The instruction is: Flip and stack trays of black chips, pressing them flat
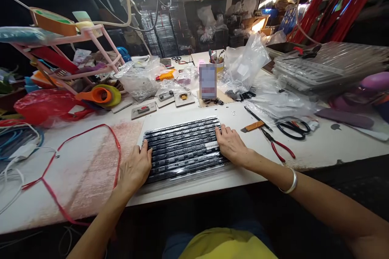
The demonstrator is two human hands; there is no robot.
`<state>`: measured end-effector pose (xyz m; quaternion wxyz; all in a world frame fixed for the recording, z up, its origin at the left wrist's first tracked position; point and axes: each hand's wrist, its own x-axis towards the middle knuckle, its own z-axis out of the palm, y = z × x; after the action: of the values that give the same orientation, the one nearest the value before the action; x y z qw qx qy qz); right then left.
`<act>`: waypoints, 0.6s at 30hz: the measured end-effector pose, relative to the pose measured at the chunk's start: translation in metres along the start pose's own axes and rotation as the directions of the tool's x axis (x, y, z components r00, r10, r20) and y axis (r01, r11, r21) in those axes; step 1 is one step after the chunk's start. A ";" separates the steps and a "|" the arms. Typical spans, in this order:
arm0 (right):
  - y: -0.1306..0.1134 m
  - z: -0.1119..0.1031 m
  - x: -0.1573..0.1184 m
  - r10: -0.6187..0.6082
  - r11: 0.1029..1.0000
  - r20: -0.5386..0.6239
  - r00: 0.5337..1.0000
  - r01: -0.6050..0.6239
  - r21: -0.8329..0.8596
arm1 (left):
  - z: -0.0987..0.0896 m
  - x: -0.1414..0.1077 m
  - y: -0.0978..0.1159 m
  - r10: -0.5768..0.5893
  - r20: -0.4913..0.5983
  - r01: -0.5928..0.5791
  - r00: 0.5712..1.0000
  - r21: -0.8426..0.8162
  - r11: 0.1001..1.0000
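A clear plastic tray (194, 174) lies flat near the front edge of the table, filled with rows of black strip-like parts (182, 149). What these parts are, I cannot make out. My left hand (135, 168) grips the tray's left side, fingertips over its rim. At the opposite side my right hand (231, 145) holds the upper right edge, its fingers curled on the rim. A pale label-like patch (212, 145) shows among the rows near my right hand. Both thumbs are partly hidden.
Right of the tray lie a utility knife (253, 126), red-handled pliers (278, 145) and black scissors (293, 128). Small parts on square boards (144, 110) and a phone-like screen (208, 81) stand behind. Red strap (118, 145) loops at left; clear trays (306, 73) are stacked right.
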<state>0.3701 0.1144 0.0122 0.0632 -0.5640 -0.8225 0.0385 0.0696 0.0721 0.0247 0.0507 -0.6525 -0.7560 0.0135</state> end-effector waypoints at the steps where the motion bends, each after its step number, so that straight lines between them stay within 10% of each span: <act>1: -0.002 0.000 0.001 0.006 1.000 -0.005 1.000 -0.007 -0.011 | 0.001 0.000 -0.001 0.013 -0.014 -0.013 1.000 -0.027 1.000; 7: -0.011 -0.001 -0.032 0.086 0.996 -0.104 0.991 -0.085 0.012 | 0.005 0.010 -0.014 0.108 -0.039 -0.115 0.993 -0.284 0.952; 12: -0.013 0.007 -0.140 0.253 0.963 -0.215 0.943 -0.224 0.148 | 0.006 0.017 0.002 0.364 -0.094 -0.369 0.927 -0.417 0.831; 14: -0.015 0.018 -0.190 0.530 0.758 -0.226 0.817 -0.338 0.558 | 0.008 0.015 0.023 0.462 -0.133 -0.466 0.877 -0.477 0.746; 16: -0.020 0.033 -0.229 0.773 0.315 0.025 0.634 -0.418 0.852 | 0.009 0.011 0.045 0.524 -0.166 -0.522 0.835 -0.536 0.663; 18: -0.027 0.048 -0.253 0.772 -0.061 0.268 0.576 -0.354 0.933 | 0.008 0.010 0.064 0.533 -0.180 -0.521 0.827 -0.600 0.606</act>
<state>0.4278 -0.1307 -0.0471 0.5045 -0.6925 -0.2708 0.4389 0.1302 0.0917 0.0115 -0.1818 -0.8238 -0.4905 -0.2183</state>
